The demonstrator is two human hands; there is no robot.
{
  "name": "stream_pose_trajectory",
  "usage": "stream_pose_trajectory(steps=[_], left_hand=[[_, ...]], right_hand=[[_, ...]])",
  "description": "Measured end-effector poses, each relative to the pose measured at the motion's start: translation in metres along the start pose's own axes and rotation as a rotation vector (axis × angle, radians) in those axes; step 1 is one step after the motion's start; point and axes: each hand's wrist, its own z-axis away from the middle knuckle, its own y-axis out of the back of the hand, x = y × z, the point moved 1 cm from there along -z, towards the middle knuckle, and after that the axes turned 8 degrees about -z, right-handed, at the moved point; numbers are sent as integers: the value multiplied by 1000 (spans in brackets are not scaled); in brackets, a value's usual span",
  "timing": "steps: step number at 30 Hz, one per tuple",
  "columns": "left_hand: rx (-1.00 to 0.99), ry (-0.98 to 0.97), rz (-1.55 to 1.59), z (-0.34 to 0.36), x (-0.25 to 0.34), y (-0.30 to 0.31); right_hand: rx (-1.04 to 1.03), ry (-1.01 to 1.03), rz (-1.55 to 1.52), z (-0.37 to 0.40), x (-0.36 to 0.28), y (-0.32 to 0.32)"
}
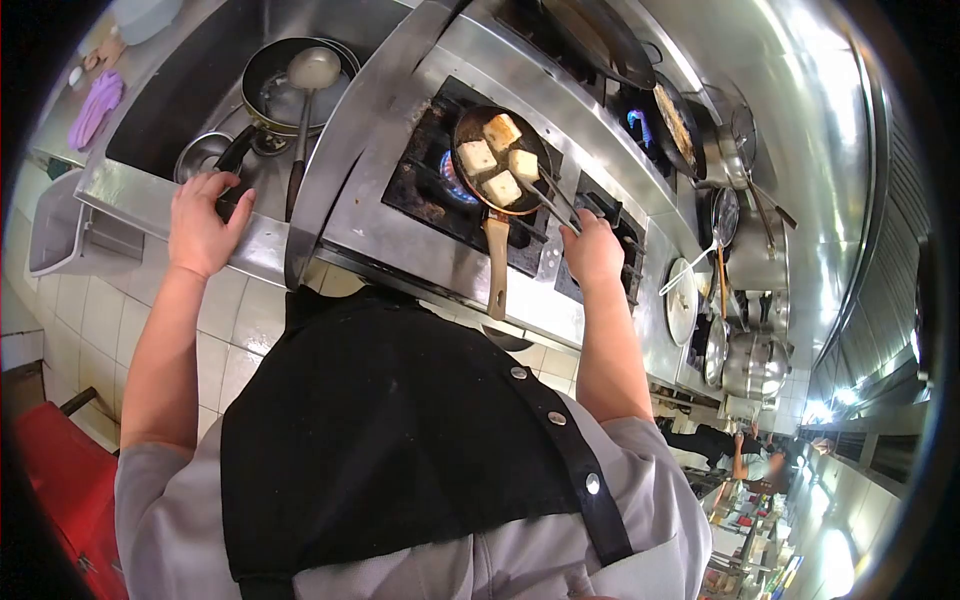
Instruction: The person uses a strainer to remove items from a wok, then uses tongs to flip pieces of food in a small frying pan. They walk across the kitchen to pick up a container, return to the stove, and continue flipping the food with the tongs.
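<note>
My right hand (594,246) is closed around metal tongs (556,205), whose tips reach into a frying pan (463,122) on the lit burner. Several pale browned blocks of food (501,188) lie in the pan, with the tong tips close to the right-hand ones. The pan's light brown handle (497,262) points toward my body, with no hand on it. My left hand (208,222) rests at the front edge of the sink (262,240), thumb apart from the curved fingers. Its fingertips are right by the end of a black pan handle (236,150).
In the sink, a ladle (314,70) lies across a dark pan (262,75). A purple cloth (96,108) is at far left, above a grey bin (60,225). Blue flame (638,127) burns under back pans. Pots (756,250) and a plate (682,302) stand right; a person (745,455) is farther off.
</note>
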Motion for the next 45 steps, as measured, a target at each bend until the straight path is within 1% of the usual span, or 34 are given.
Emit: stream_pose_trajectory(steps=[4, 7, 10, 13, 14, 18, 22, 27, 31, 34, 38, 41, 42, 45], left_hand=[[17, -4, -3, 1, -1, -2], [10, 5, 11, 1, -1, -1], [30, -6, 10, 2, -1, -1], [7, -6, 6, 1, -2, -1], [7, -3, 9, 1, -2, -2], [8, -2, 10, 0, -2, -1], [44, -22, 10, 1, -2, -2], [-4, -3, 17, 0, -2, -1], [0, -3, 14, 1, -1, -1], [-36, 14, 17, 0, 1, 3], [8, -4, 7, 1, -1, 1], [21, -2, 7, 1, -1, 0], [24, -3, 8, 1, -1, 0], [20, -7, 9, 1, -2, -2]], right_hand=[[3, 30, -25, -5, 4, -3], [54, 107, -253, -16, 33, -23], [-395, -342, -1058, -22, 47, -32], [-566, -578, -1538, -12, 42, -33], [-677, -581, -1631, -9, 38, -30], [-804, -647, -1792, -10, 39, -46], [-855, -685, -1845, -8, 36, -42], [-895, -717, -1855, -9, 33, -36], [-848, -670, -1762, -9, 26, -15], [-823, -625, -1693, -9, 28, -2], [-841, -538, -1677, -6, 37, 14], [-637, -446, -1471, 7, 29, 36], [-531, -382, -1420, 12, 29, 39], [-198, -48, -950, 18, 26, 25]])
